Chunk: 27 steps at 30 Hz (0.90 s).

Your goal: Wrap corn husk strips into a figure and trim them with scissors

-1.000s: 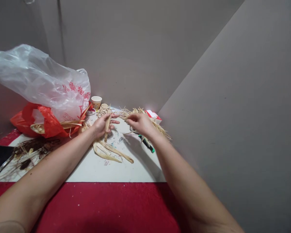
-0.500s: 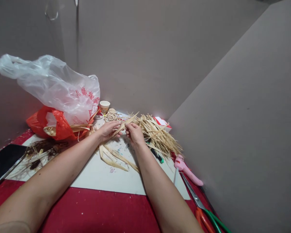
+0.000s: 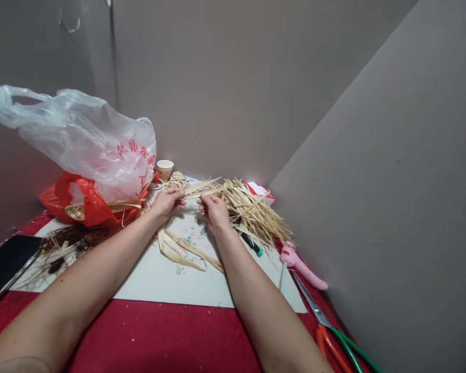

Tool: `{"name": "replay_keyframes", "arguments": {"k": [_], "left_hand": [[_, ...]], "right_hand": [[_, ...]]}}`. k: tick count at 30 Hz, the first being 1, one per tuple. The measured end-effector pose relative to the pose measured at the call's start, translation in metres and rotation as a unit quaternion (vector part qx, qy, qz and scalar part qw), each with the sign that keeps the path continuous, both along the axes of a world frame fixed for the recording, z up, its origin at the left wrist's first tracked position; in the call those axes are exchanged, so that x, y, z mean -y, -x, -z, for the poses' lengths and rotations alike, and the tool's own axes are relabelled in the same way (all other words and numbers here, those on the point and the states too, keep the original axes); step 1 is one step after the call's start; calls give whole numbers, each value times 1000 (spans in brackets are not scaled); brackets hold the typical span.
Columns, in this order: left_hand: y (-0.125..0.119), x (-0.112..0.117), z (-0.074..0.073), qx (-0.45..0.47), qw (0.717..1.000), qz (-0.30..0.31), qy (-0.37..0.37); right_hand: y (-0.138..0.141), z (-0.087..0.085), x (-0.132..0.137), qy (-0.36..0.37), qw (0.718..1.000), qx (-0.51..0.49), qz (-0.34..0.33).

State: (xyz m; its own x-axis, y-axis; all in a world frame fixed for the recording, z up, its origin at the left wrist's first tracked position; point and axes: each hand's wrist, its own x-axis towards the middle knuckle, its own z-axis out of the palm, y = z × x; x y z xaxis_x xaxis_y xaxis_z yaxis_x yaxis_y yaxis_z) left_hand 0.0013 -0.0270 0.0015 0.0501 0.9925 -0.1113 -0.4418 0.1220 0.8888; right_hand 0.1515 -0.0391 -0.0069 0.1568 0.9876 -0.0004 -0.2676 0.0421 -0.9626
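Note:
Between my hands stretches a dry, straw-coloured leaf strip (image 3: 202,185), seen as two narrow lengths that part toward the right. My left hand (image 3: 169,203) is closed on its left end, thumb and fingers pinched together. At the lower length, my right hand (image 3: 215,211) pinches with thumb and forefinger, the other fingers curled. Just beyond the right hand lies a thick bundle of dry strips (image 3: 252,210). Below the hands, several loose leaf strips (image 3: 182,255) rest on the white board (image 3: 171,290).
On the left stand a clear plastic bag (image 3: 89,134) and a red bag (image 3: 95,204), near dark fibres (image 3: 68,243) and a black tablet-like slab (image 3: 8,264). A paper cup (image 3: 165,170) is behind. Rightward lie a pink glue gun (image 3: 303,268) and scissors (image 3: 320,316).
My hands have moved slightly apart, the left one leftward. The leaf, earlier one broad tilted piece, now lies flatter and shows as two lengths. The view has shifted slightly.

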Motion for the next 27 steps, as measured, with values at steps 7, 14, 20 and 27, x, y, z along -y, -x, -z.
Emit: {"name": "replay_keyframes", "arguments": {"k": [7,14,20,27], "left_hand": [[7,-4,-4,10,996,-84,17],[12,-6,-2,12,992,-123,22],[9,-10,3,-4,995,-100,24],[7,-8,4,-9,997,-80,11]], "right_hand": [[-2,-2,0,-27,999,-9,21],[-4,-10,0,-77,991,-65,92],[-25,-48,5,-134,970,-63,193],[-96,-103,29,-326,806,181,460]]}}
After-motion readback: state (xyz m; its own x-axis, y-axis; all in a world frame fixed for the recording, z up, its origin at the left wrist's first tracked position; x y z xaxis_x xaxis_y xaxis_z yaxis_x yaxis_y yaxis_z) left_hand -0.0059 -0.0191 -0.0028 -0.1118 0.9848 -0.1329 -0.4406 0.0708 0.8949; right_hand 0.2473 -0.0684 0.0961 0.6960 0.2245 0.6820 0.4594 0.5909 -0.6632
